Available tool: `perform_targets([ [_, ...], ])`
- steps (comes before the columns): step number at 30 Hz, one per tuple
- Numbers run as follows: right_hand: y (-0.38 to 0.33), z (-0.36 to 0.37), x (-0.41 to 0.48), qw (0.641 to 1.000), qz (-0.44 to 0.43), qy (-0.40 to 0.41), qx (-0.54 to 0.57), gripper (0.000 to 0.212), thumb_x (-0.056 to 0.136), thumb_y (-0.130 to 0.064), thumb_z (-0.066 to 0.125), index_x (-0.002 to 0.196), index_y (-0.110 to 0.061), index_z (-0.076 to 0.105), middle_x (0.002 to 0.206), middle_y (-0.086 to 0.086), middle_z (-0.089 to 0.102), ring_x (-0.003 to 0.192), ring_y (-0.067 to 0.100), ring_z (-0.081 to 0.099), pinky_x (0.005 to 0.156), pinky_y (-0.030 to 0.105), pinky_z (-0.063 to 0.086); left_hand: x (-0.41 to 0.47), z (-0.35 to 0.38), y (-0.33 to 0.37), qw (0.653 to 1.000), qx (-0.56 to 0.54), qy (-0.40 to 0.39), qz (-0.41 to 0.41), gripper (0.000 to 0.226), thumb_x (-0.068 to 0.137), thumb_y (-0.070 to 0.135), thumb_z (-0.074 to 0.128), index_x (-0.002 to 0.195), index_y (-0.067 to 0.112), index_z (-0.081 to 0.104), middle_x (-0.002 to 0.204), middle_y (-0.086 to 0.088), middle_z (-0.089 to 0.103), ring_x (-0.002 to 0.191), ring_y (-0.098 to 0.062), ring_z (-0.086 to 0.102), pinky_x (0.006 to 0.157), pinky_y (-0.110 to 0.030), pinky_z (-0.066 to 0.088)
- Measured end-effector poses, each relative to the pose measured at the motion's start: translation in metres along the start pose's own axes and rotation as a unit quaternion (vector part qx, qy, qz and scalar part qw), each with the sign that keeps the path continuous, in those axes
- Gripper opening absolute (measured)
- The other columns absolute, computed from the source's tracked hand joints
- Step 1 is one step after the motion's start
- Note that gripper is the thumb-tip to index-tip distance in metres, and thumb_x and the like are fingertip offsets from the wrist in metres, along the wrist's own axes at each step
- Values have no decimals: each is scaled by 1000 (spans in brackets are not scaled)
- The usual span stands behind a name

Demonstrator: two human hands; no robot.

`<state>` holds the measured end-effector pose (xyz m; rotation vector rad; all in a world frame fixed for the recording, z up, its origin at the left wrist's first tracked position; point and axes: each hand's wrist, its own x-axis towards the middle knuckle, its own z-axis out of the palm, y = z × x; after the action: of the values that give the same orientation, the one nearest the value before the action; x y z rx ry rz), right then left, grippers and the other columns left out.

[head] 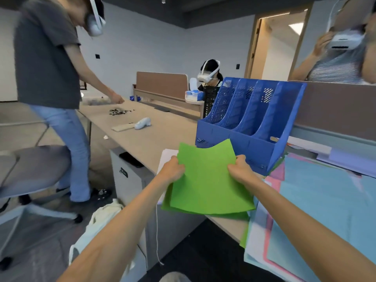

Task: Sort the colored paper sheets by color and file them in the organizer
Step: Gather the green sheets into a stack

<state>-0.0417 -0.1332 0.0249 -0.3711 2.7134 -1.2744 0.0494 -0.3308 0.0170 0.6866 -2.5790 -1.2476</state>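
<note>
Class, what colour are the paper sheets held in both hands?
Green: the paper sheets, gripped at both sides, show best in the head view.

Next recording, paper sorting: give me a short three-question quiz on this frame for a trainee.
1. Which colour are the sheets that the left hand and the right hand hold in front of the blue organizer? A pink, B green, C yellow.
2. True or false: these sheets already stand in a slot of the organizer.
3. Fill in: the mixed pile of blue and pink sheets lies on the person's ___ side.
Key: 1 B. 2 false: both hands grip them at the edges, short of the organizer. 3 right.
</note>
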Motion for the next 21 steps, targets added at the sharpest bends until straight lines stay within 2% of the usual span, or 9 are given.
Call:
perform_targets([
  [4,1,10,1,998,4,-28,-60,42,91,-13,41,128,-2,24,103,12,53,94,27,55,88,41,47,9,1,-12,997,74,-1,8,44,96,18,45,136,1,37,137,-18,49,123,-32,49,92,-34,42],
  [8,0,16,3,991,4,-18,-130,58,90,-18,43,139,-3,17,103,10,53,96,30,56,87,40,47,13,1,-19,994,113,-2,11,46,97,19,45,138,1,35,137,-18,47,123,-32,47,92,-34,41],
  [11,-1,16,4,984,13,-9,-180,60,91,-22,43,141,-5,15,99,6,52,90,28,52,77,34,41,14,0,-22,991,133,-1,12,46,96,21,45,137,2,36,135,-17,49,122,-32,47,92,-35,42],
  [15,3,16,4,968,21,0,-250,55,89,-24,44,135,-7,22,97,5,52,91,28,54,75,35,43,13,-2,-26,982,190,-2,12,49,95,26,42,138,6,37,138,-16,44,127,-34,39,100,-41,40],
  [18,4,11,1,951,13,7,-308,51,87,-23,44,133,-8,31,117,11,54,109,31,54,83,38,43,7,-1,-21,976,215,13,27,47,95,25,40,139,7,37,141,-15,37,132,-33,28,105,-43,35],
  [21,5,0,-1,950,8,19,-312,48,87,-22,45,132,-9,34,135,16,42,123,35,45,91,40,39,2,7,-5,980,185,17,77,46,95,24,43,138,10,42,140,-14,39,132,-32,29,106,-40,32],
])
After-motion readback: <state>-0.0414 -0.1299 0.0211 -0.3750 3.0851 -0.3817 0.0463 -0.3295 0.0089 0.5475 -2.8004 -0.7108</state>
